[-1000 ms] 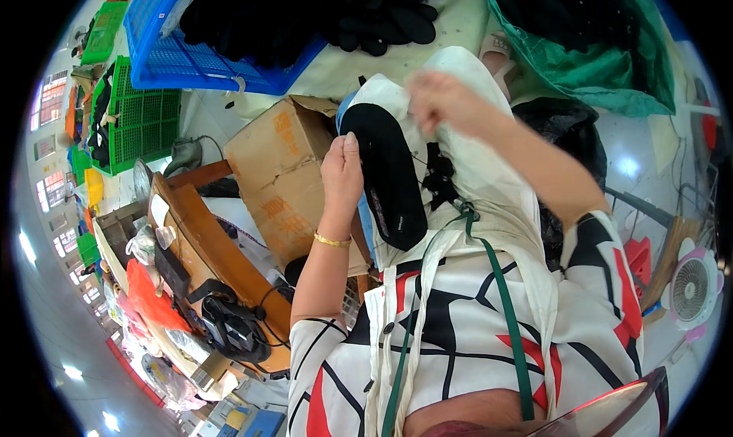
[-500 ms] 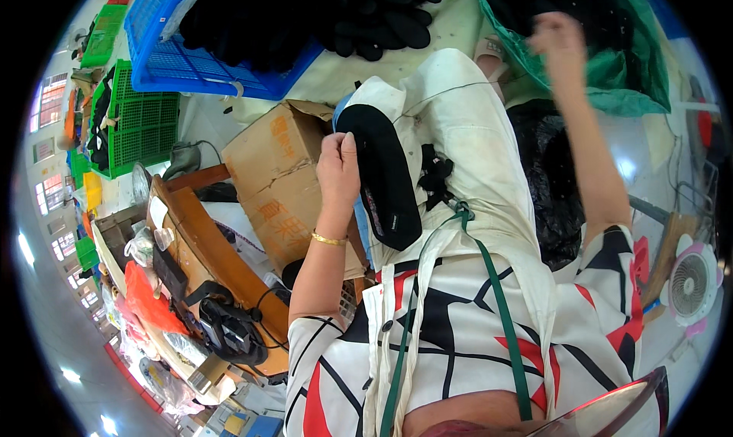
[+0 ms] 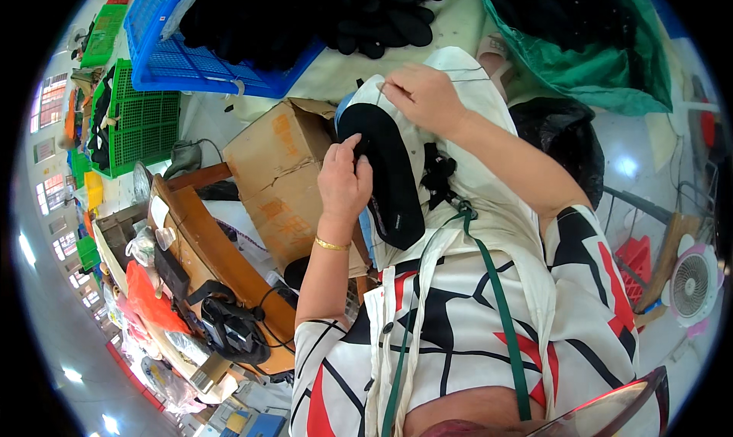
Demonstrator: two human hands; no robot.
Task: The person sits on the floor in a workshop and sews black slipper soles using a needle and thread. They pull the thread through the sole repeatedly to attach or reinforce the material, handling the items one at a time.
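Observation:
Across my left thigh lies a long black cloth piece with rounded ends, shaped like a slipper (image 3: 393, 185), with a small pale mark near its near end. My left hand (image 3: 343, 183) is at its left edge, thumb and a finger bent over onto the black cloth. Just right of its far end, above my white apron (image 3: 481, 124), my right hand (image 3: 427, 99) is closed with the fingers curled and thumb and fingertips close together. Anything in that pinch is too small or hidden to name. A bunch of black scraps (image 3: 437, 176) rests on the apron in my lap.
Ahead stands a blue basket (image 3: 179, 69) heaped with similar black pieces. A green sack (image 3: 634, 89) of black things opens at far right, a black plastic bag (image 3: 569, 143) nearer. A cardboard box (image 3: 267, 162) and wooden table (image 3: 229, 284) are left, a fan (image 3: 689, 284) right.
My right hand has come back from the green sack to beside the slipper's far end. My left hand's finger and thumb have shifted further onto the black cloth.

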